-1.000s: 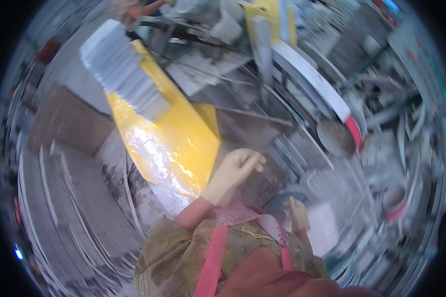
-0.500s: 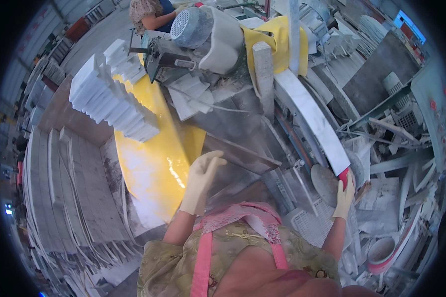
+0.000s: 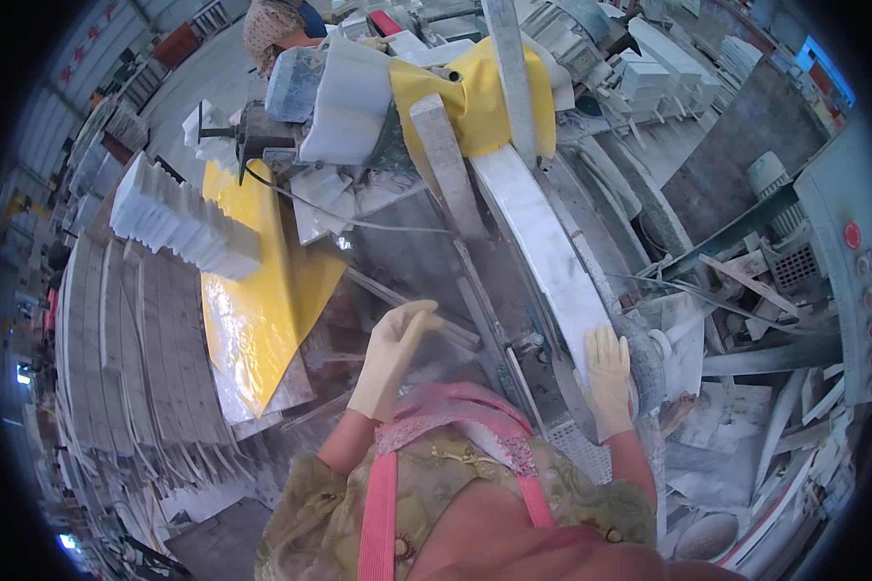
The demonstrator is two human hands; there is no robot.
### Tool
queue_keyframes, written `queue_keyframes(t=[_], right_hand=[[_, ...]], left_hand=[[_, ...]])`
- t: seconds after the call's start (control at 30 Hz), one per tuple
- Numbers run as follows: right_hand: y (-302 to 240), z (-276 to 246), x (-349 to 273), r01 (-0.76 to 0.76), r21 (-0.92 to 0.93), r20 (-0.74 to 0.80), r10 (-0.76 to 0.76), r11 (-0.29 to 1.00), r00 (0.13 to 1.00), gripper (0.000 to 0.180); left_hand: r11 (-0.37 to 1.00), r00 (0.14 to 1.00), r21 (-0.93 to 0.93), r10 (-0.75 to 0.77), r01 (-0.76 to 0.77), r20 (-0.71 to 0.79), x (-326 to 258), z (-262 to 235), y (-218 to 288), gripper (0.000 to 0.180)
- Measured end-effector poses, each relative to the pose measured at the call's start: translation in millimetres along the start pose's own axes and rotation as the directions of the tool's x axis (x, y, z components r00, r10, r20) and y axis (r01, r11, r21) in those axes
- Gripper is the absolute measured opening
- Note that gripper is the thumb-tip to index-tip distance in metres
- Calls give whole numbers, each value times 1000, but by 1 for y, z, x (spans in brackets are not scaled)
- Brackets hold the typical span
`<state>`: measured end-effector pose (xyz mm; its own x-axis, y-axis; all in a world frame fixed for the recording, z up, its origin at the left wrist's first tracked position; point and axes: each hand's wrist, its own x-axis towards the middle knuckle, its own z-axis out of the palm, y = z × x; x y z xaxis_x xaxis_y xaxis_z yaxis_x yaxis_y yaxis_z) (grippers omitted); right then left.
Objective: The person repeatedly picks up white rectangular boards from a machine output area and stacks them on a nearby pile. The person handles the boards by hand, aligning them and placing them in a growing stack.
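A long white marble-like strip (image 3: pixel 554 259) runs from beside the yellow cloth down toward my right side. On its near end lies my right hand (image 3: pixel 606 378), in a cream glove, with fingers stretched out and flat. A little red shows at this hand's outer edge; what it belongs to I cannot make out. My left hand (image 3: pixel 394 351), also gloved, is raised in front of my chest, fingers loosely extended and bent to the right. It holds nothing visible. Beyond it is a narrow grey bar (image 3: pixel 412 308), apart from the hand as far as I can tell.
At left, a yellow sheet (image 3: pixel 252 320) bears a stack of white slabs (image 3: pixel 179 218). Long grey strips (image 3: pixel 107 349) stand further left. A yellow cloth (image 3: pixel 484 97) hangs beside an upright post. A control panel (image 3: pixel 848 252) with a red button is at right. Another person (image 3: pixel 273 34) is at the back.
My right hand has moved from a red piece at the strip's end to lie flat on the strip. The view has shifted, and the strip sits further left. My left hand stays raised.
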<state>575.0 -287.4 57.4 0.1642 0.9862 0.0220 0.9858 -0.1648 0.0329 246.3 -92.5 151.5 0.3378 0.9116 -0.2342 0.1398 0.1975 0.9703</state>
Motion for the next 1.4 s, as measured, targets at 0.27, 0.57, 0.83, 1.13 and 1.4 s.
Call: queue_keyframes(t=[0.27, 0.57, 0.83, 1.13, 1.4], right_hand=[[9, -4, 22, 170, 151, -387, -100, 974, 917, 52], [2, -48, 56, 387, 154, -360, -313, 909, 879, 52], [-3, -36, 69, 327, 171, -96, -315, 929, 944, 62], [-8, -5, 81, 246, 26, -67, -244, 969, 967, 81], [22, -23, 81, 144, 150, -26, -142, 978, 990, 55]], left_hand=[[996, 999, 85, 35, -37, 26, 0, 21, 22, 35], [995, 995, 98, -28, 37, -96, -13, 4, -1, 37], [998, 996, 50, -24, 29, -88, -10, 4, -10, 35], [997, 985, 33, -67, 74, -160, -16, -12, -21, 35], [994, 991, -85, 52, -63, -122, -27, -20, -37, 33]])
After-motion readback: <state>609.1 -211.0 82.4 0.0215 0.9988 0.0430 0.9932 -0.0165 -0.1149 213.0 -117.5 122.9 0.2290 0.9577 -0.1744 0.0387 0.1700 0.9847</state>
